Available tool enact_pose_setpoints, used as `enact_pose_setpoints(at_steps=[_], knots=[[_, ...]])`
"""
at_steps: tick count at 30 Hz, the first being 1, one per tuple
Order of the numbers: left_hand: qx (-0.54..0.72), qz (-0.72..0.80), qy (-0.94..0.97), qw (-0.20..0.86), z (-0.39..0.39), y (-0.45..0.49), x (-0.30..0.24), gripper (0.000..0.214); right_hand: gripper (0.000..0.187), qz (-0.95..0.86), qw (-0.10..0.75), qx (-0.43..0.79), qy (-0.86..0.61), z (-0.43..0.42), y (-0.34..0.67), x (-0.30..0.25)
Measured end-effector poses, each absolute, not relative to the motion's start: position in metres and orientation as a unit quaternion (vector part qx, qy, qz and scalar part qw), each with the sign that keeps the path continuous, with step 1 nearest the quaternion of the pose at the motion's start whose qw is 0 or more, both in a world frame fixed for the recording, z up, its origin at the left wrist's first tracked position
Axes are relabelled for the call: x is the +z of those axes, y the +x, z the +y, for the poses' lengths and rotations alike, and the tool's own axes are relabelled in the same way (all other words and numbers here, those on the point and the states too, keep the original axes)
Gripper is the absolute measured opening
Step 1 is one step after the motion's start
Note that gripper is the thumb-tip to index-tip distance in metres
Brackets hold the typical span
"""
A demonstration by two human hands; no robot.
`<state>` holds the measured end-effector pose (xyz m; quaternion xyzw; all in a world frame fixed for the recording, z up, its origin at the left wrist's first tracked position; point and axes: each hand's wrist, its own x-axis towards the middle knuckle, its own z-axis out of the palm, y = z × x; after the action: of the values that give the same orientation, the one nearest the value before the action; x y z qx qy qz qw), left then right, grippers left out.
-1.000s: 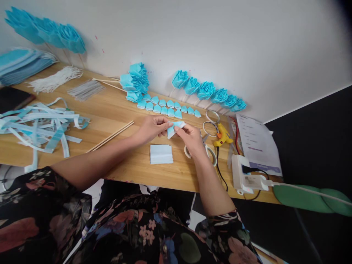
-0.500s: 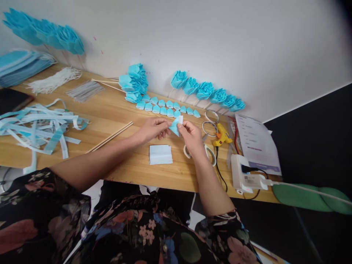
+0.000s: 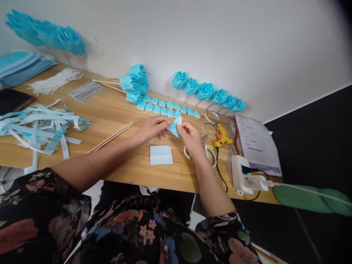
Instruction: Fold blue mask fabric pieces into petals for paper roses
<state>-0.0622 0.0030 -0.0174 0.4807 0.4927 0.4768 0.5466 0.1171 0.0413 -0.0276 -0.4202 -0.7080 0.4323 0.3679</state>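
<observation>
Between my hands is a small piece of blue and white fabric (image 3: 174,128), partly folded into a point. My left hand (image 3: 154,129) pinches its left corner, and my right hand (image 3: 190,135) grips its right side between thumb and fingers. On the table just below lies a stack of pale fabric rectangles (image 3: 161,154). Beyond my hands, folded blue petals (image 3: 164,111) lie in two rows. A pair of scissors (image 3: 210,154) with pale handles lies partly hidden under my right hand and wrist.
Blue fabric flowers (image 3: 205,91) on sticks lean against the wall. A yellow glue gun (image 3: 222,136), tape rolls (image 3: 210,129) and a white power adapter (image 3: 243,174) sit at right. Cut strips (image 3: 38,123), wooden sticks (image 3: 111,136) and stacked masks (image 3: 23,66) are at left.
The fabric piece has shifted very slightly left and tilted a little between my fingers. Both hands keep their hold; the rest of the table is unchanged.
</observation>
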Motion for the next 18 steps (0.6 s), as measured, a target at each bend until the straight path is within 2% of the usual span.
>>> enact_pose_setpoints(at_steps=[8, 18], knots=[[0.481, 0.507, 0.485, 0.525, 0.0077, -0.0642, -0.028, 0.012, 0.033, -0.729, 0.338, 0.44, -0.4, 0.0377, 0.1146, -0.0245], [0.509, 0.482, 0.49, 0.518, 0.007, -0.0669, -0.0256, 0.021, 0.03, -0.736, 0.328, 0.431, -0.406, 0.0374, 0.115, -0.0242]])
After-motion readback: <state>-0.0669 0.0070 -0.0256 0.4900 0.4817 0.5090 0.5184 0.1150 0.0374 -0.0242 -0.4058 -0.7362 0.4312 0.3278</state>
